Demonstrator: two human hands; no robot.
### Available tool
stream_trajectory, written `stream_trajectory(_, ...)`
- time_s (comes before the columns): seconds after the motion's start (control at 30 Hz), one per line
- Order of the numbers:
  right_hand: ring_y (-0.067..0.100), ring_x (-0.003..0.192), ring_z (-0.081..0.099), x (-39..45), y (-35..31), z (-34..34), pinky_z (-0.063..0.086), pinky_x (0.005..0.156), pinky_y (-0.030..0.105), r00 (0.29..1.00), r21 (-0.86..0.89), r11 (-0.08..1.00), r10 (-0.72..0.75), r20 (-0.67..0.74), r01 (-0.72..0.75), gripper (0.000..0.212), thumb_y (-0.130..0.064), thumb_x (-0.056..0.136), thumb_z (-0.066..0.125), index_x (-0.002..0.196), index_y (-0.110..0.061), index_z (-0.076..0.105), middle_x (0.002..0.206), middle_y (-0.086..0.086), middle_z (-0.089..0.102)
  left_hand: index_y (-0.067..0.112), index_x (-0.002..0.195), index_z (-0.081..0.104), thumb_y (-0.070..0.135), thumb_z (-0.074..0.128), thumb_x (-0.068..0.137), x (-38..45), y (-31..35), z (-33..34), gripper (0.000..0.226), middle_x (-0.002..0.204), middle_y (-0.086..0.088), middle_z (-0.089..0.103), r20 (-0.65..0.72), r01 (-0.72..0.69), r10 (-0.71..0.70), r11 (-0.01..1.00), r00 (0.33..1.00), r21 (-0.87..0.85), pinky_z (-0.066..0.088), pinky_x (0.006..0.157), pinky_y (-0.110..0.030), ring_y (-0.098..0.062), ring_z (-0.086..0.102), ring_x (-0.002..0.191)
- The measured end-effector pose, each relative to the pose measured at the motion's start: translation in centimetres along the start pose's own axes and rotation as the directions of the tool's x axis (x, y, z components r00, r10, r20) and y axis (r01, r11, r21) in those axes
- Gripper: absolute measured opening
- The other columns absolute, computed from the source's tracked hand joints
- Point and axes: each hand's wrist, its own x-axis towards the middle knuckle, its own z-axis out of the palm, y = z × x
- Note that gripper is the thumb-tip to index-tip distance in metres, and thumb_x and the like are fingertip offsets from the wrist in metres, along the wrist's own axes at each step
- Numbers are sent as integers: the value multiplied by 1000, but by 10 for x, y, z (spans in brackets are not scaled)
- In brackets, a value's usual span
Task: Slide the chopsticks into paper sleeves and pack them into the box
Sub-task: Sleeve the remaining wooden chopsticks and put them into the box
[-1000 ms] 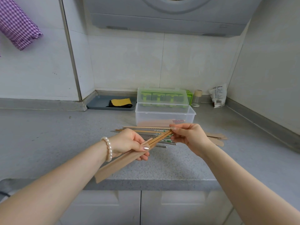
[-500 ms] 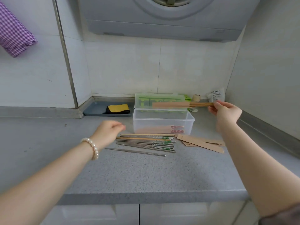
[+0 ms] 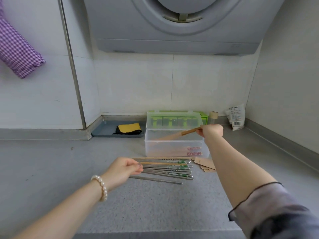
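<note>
1. Over the clear box [image 3: 174,145], a sleeved chopstick pair [image 3: 179,134] is pinched by the right hand [image 3: 211,131], its far end lowered inside.
2. Loose chopsticks [image 3: 165,168] on the counter [image 3: 51,161] are touched by the left hand [image 3: 124,169], fingers curled, perhaps pinching one.

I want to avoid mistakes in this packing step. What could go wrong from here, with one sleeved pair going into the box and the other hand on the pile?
1. The right hand pinches only the bare end of the sleeved pair, which slants into the clear box; it might slip out of its sleeve or land crooked.
2. The left hand touches the loose chopsticks; a careless pull may scatter them.
</note>
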Motion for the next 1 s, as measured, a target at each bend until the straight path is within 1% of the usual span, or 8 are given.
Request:
stream_trajectory(0.17, 31, 92, 66, 15, 4, 5, 59, 66, 32, 981, -94, 992, -66, 183, 84, 36, -11, 89, 54, 121, 5, 52, 116, 22, 62, 19, 89, 64, 17, 54, 91, 4, -8, -4, 11, 95, 3, 70, -11, 13, -14, 999, 1000, -34, 45, 98, -30, -6, 66, 92)
stream_trajectory(0.3, 35, 115, 56, 14, -2, 7, 53, 89, 40, 970, -274, 952, -76, 230, 140, 37, -9, 94, 45, 129, 4, 47, 129, 23, 53, 20, 88, 64, 15, 54, 91, 9, -8, 0, 11, 95, 3, 70, 3, 19, -19, 997, 1000, -68, 45, 97, -28, -5, 65, 91)
stream_trajectory(0.43, 29, 78, 64, 9, -11, -3, 56, 80, 40, 959, -214, 960, -125, 253, 182, 8, -4, 88, 53, 88, 1, 60, 89, 16, 61, 19, 88, 64, 14, 57, 89, 12, -6, 6, 9, 98, -1, 70, 28, 2, 0, 998, 1000, -71, 46, 96, -27, -7, 66, 93)
stream_trajectory(0.5, 28, 67, 62, 14, -15, -18, 55, 72, 39, 959, -189, 946, -238, 153, 265, 16, -3, 85, 53, 70, -4, 59, 81, 16, 62, 19, 88, 64, 14, 57, 89, 12, -5, 9, 9, 99, -1, 70, 37, -3, 5, 998, 999, -64, 46, 96, -26, -6, 66, 93)
stream_trajectory(0.67, 23, 67, 53, 15, -8, -73, 47, 65, 32, 880, -617, 662, -461, 112, 425, 22, -7, 81, 48, 83, 5, 66, 71, 14, 61, 12, 97, 66, 13, 57, 89, 14, 0, 21, 12, 101, -3, 69, 45, -12, 14, 999, 999, -47, 46, 77, -12, -3, 63, 89)
stream_trajectory(0.77, 20, 68, 61, 6, 12, -92, 53, 64, 30, 899, -794, 424, -150, 413, 435, 13, -16, 84, 65, 90, -4, 67, 84, 12, 69, 8, 103, 66, 15, 57, 89, 15, 5, 31, 18, 102, -3, 69, 61, -25, 25, 1000, 998, -5, 42, 63, -5, 1, 62, 84)
stream_trajectory(0.87, 20, 94, 61, 1, 36, -99, 51, 85, 32, 853, -852, 150, 78, 515, 501, 28, -31, 77, 74, 100, -15, 68, 103, 0, 64, 13, 97, 68, 15, 58, 89, 13, 10, 40, 13, 101, -3, 70, 87, -40, 39, 999, 995, 11, 46, 67, -6, -3, 63, 86)
stream_trajectory(1.0, 25, 109, 53, -2, 54, -99, 44, 93, 32, 856, -854, 127, 56, 514, 504, 37, -26, 82, 71, 115, -16, 59, 117, 3, 53, 12, 98, 68, 16, 56, 90, 8, 14, 46, 15, 99, 1, 70, 152, -55, 46, 997, 987, 56, 49, 75, -14, -8, 64, 94)
